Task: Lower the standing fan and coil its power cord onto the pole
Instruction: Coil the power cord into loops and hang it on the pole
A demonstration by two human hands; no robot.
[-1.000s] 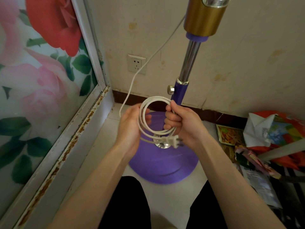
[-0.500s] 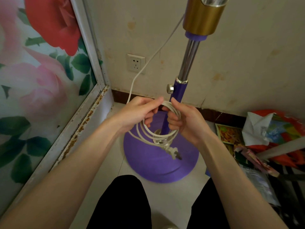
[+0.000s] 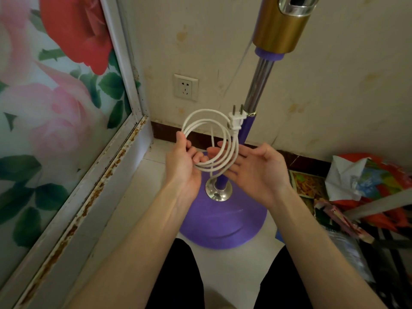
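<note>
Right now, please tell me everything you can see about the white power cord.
The white power cord looks like smooth round plastic flex, gathered into a coil of about four loops held upright in front of the purple pole. Its flat two-pin plug sits at the coil's upper right, pins pointing up, unplugged. The left hand pinches the coil's left side; the right hand lies open under its right side, loops resting on the fingers. A free strand runs up toward the gold housing.

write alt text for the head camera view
Two bare hands hold a coiled white power cord in front of a purple fan pole: the left hand pinches the loops, the right hand lies open under them, plug pointing up.
</note>
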